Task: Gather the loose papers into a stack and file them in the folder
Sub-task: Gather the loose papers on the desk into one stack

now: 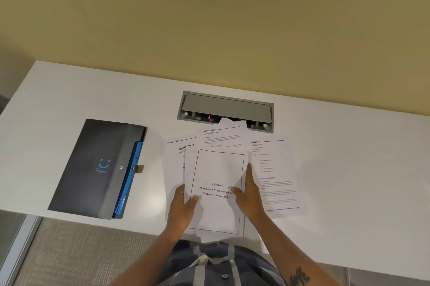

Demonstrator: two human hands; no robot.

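Papers point(217, 190) overhang the desk's point(349, 169) near edge, pinched by the left hand point(182, 204), right hand point(250, 195) flat; loose sheets may slip floorward.

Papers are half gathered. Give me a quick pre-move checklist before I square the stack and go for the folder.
1. Left hand grips the title page at its left edge: ok.
2. Right hand rests flat along its right edge: ok.
3. All sheets gathered: not ok; the right sheet, the far sheet and the left sheet fan out underneath.
4. Far sheet clear of the desk cable box: not ok, its corner overlaps the opening.
5. Folder open: not ok, flap lies shut.
6. Folder snap fastened: cannot tell.
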